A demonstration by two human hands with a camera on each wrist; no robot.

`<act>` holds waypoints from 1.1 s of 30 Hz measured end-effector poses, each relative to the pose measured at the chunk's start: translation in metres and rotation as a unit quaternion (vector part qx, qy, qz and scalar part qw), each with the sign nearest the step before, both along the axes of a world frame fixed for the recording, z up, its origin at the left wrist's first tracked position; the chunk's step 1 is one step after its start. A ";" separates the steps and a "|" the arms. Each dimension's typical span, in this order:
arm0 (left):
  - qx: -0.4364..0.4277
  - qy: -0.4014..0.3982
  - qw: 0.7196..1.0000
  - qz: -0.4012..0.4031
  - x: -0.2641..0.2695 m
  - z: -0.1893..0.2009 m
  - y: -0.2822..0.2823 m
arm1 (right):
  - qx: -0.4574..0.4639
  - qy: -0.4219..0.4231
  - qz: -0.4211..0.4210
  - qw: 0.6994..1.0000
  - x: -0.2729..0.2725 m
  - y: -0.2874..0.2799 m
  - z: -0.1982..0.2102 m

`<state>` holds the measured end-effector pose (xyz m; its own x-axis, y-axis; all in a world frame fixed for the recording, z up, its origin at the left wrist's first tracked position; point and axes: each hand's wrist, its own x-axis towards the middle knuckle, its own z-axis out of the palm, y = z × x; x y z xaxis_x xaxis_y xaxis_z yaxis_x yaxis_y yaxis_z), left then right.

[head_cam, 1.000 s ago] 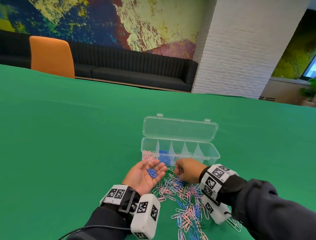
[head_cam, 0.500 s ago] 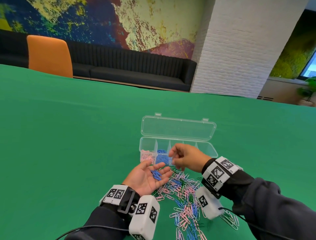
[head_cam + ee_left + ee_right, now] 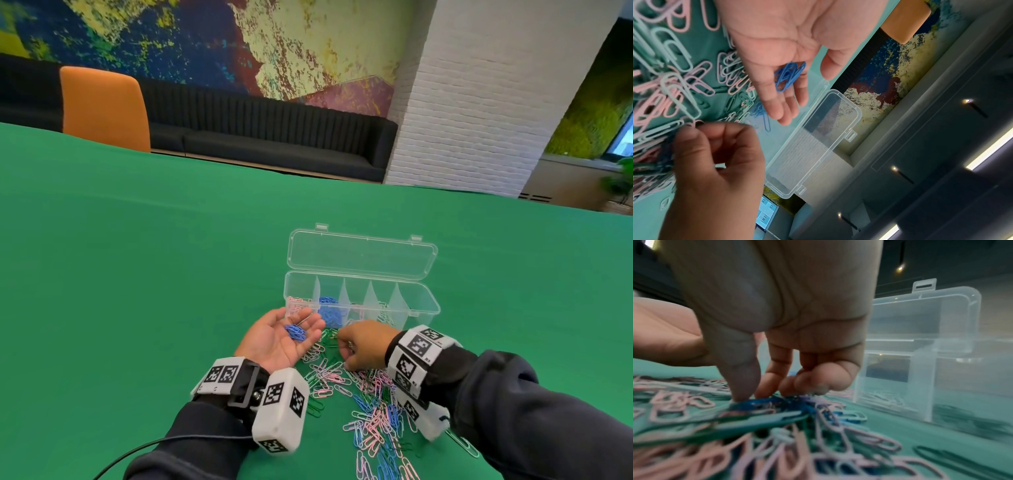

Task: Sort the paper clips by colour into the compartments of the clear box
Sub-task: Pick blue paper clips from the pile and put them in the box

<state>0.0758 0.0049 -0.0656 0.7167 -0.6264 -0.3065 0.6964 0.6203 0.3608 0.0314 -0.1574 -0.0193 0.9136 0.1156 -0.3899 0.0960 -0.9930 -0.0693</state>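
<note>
My left hand (image 3: 281,337) lies palm up in front of the clear box (image 3: 430,302), fingers straight, with a few blue clips (image 3: 296,331) resting on them, as the left wrist view's blue clips (image 3: 790,74) confirm. My right hand (image 3: 363,346) is down on the mixed pile of pink, blue, green and white clips (image 3: 363,390). Its thumb and forefinger (image 3: 750,398) pinch a blue clip (image 3: 766,402) on top of the pile. The box's leftmost compartment holds pink clips (image 3: 295,303), the one beside it blue clips (image 3: 329,310). The lid (image 3: 363,255) stands open behind.
The green table (image 3: 137,274) stretches far left and right of the box. Loose clips trail toward me under my right wrist (image 3: 380,442). An orange chair (image 3: 104,108), a black sofa (image 3: 274,137) and a white brick pillar (image 3: 479,102) stand beyond the table.
My right hand rose from the pile to hover over the box and my left palm, then dropped back onto the pile. My left hand stayed palm up with its blue clips.
</note>
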 end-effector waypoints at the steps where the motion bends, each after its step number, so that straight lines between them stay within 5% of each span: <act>1: -0.001 0.000 1.000 0.000 0.000 0.000 0.000 | -0.021 0.005 -0.011 1.000 0.002 -0.003 0.000; 33: 0.024 -0.018 0.999 -0.017 -0.004 -0.002 -0.006 | -0.028 0.007 -0.025 0.999 -0.009 -0.016 -0.001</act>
<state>0.0719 -0.0014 -0.0679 0.7056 -0.6366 -0.3113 0.7037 0.5776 0.4138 0.0224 -0.1738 -0.0199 0.9120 0.0469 -0.4074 0.0449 -0.9989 -0.0146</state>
